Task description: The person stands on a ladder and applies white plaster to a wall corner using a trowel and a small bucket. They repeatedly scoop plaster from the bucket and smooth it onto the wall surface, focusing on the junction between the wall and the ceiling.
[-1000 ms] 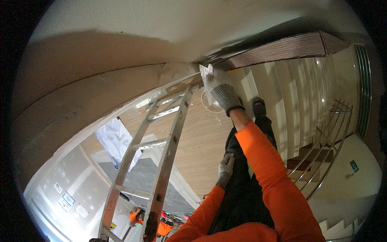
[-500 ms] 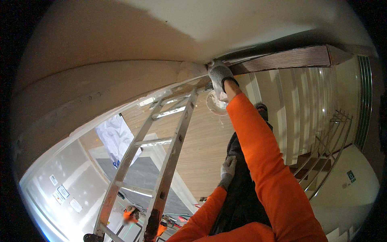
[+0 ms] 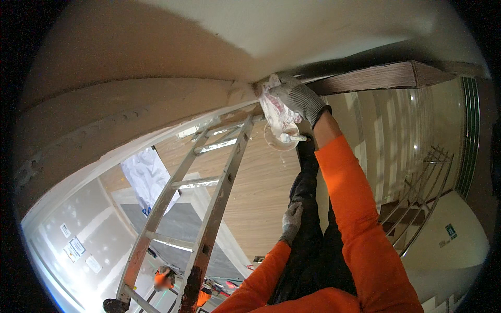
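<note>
My right hand (image 3: 298, 97), in a grey knit glove, is raised to the corner where the curved wall edge (image 3: 242, 93) meets the ceiling. Its fingers are closed on a crumpled rag (image 3: 277, 113) smeared with white paste, which hangs down from the hand. Below the rag is a pale round bucket (image 3: 268, 141), partly hidden by it. My left hand (image 3: 292, 218), also gloved, lies on my dark trouser leg (image 3: 305, 224) with its fingers laid over the thigh and nothing visible in them.
A paint-spattered ladder (image 3: 211, 219) stands to my left. Close to my right hand, a wood-grain beam (image 3: 376, 78) runs rightward. Metal railings (image 3: 425, 193) and steps are at right. Far below, a person in orange (image 3: 164, 279) is near scattered tools; a white sheet (image 3: 146, 177) hangs left.
My right hand has turned and shifted slightly right, so the smeared rag now shows more fully. The left hand stays on the leg. My view has shifted a little.
</note>
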`<control>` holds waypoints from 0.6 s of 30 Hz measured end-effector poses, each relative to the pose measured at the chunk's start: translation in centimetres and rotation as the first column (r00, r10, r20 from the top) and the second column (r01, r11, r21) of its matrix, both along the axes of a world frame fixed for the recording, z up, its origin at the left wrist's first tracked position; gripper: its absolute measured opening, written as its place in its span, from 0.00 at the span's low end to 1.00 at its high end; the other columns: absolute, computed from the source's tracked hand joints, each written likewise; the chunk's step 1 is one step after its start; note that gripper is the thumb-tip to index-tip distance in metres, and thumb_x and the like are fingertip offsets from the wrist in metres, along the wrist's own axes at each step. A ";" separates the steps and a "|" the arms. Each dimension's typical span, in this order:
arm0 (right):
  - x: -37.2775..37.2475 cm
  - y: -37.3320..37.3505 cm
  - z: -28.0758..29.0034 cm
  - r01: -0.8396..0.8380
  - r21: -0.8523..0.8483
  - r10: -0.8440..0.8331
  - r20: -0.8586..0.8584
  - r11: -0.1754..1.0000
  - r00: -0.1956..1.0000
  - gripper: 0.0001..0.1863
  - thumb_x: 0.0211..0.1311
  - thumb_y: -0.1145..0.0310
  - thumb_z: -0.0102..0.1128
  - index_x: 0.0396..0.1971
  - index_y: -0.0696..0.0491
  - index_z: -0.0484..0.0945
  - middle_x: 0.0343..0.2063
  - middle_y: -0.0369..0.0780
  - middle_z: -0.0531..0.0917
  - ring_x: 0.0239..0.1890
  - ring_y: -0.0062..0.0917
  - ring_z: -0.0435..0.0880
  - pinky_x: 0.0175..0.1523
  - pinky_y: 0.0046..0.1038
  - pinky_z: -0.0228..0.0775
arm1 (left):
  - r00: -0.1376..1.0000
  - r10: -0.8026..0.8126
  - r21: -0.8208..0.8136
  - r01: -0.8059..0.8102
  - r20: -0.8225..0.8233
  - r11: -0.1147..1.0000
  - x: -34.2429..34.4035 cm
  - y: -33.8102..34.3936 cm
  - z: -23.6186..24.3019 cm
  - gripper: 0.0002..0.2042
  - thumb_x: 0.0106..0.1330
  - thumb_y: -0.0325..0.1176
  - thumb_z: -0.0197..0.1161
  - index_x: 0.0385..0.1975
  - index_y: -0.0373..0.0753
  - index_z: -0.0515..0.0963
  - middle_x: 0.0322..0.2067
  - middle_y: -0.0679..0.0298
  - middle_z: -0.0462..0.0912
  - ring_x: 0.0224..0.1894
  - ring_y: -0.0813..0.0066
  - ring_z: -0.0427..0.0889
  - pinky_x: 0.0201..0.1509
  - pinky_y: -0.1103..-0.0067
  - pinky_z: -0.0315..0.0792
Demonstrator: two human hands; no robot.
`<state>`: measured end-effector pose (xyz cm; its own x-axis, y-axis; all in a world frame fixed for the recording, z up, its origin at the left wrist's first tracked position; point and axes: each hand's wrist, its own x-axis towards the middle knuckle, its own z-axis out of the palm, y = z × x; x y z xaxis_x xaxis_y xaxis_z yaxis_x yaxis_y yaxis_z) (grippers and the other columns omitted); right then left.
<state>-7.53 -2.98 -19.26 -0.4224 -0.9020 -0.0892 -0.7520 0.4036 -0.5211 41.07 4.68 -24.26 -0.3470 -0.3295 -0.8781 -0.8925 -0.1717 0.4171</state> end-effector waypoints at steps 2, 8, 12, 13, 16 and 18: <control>0.7 -0.3 6.7 0.189 0.133 -0.227 0.414 0.973 0.881 0.17 0.70 0.62 0.51 0.50 0.55 0.80 0.46 0.49 0.82 0.46 0.37 0.84 0.55 0.37 0.76 | 0.998 -0.019 -0.010 0.020 0.055 1.000 -1.6 0.1 1.5 0.17 0.70 0.40 0.59 0.52 0.36 0.80 0.52 0.51 0.83 0.57 0.58 0.80 0.61 0.72 0.71; 3.8 3.0 1.3 0.323 0.111 -0.338 0.164 0.940 0.927 0.20 0.70 0.55 0.49 0.44 0.58 0.78 0.37 0.52 0.84 0.42 0.45 0.84 0.49 0.40 0.77 | 0.997 -0.068 -0.023 0.069 0.026 0.997 -1.6 0.1 1.7 0.17 0.70 0.40 0.59 0.53 0.38 0.80 0.53 0.51 0.82 0.58 0.57 0.80 0.62 0.72 0.70; 5.3 0.2 -2.6 0.431 0.190 -0.458 0.127 0.882 0.880 0.18 0.67 0.60 0.49 0.41 0.58 0.81 0.41 0.54 0.84 0.46 0.47 0.83 0.52 0.41 0.76 | 0.998 -0.024 -0.007 0.024 0.066 1.000 -0.8 0.4 1.1 0.17 0.70 0.40 0.59 0.53 0.39 0.80 0.53 0.53 0.83 0.58 0.58 0.79 0.62 0.73 0.70; 5.3 -0.9 -3.4 0.550 0.204 -0.586 0.237 0.810 0.775 0.17 0.66 0.61 0.52 0.43 0.60 0.80 0.41 0.54 0.84 0.45 0.46 0.84 0.50 0.41 0.77 | 0.998 -0.017 -0.012 0.018 0.061 1.000 -0.6 0.5 0.9 0.17 0.70 0.40 0.59 0.53 0.39 0.80 0.53 0.53 0.83 0.58 0.59 0.80 0.62 0.73 0.70; 5.6 -4.0 -4.3 0.639 0.267 -0.692 0.294 0.721 0.659 0.18 0.66 0.60 0.51 0.42 0.59 0.81 0.43 0.55 0.83 0.49 0.45 0.83 0.52 0.41 0.76 | 0.998 0.013 -0.011 -0.012 0.061 1.000 0.0 0.9 1.1 0.17 0.70 0.40 0.60 0.53 0.39 0.81 0.52 0.53 0.83 0.58 0.60 0.80 0.63 0.73 0.69; 4.6 -5.4 -5.7 0.642 0.363 -0.738 0.317 0.675 0.596 0.19 0.64 0.59 0.51 0.42 0.57 0.81 0.46 0.56 0.82 0.53 0.46 0.81 0.55 0.42 0.74 | 0.999 0.009 0.006 -0.010 0.051 1.000 -0.1 0.9 0.9 0.17 0.70 0.41 0.60 0.52 0.39 0.81 0.52 0.53 0.83 0.58 0.61 0.80 0.63 0.73 0.69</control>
<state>-2.96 -8.40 -24.98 -0.7883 -0.2963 -0.5392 0.0617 0.8339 -0.5484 40.98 5.54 -23.36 -0.2989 -0.3269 -0.8965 -0.9108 -0.1827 0.3703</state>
